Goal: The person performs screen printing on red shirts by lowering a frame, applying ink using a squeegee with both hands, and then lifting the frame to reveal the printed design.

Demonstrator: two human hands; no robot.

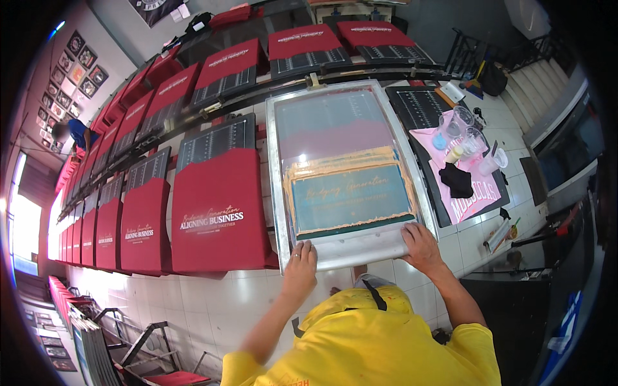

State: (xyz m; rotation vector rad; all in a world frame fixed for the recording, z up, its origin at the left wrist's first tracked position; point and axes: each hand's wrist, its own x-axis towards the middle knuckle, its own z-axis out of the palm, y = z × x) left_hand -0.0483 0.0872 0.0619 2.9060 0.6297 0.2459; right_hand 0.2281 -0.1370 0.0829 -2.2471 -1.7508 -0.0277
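Observation:
A silver-framed printing screen (275, 186) lies in front of me over a red shirt, which shows dimly through its mesh. Orange ink is smeared around the teal stencil area (351, 204), which carries lettering. At the near edge of the frame, my left hand (301, 265) has its fingers curled over the left corner, a ring on one of them. My right hand (421, 248) grips the same edge near the right corner. Just left of the screen, a red shirt (219, 186) with white and gold printed lettering is stretched on a black board.
More red shirts on boards run in two rows, near (145, 219) and far (302, 40). On the right, a board holds a pink cloth (444, 193), a black cloth (456, 181) and plastic cups (492, 162). Another person (80, 134) stands far left. Metal racks (138, 347) stand lower left.

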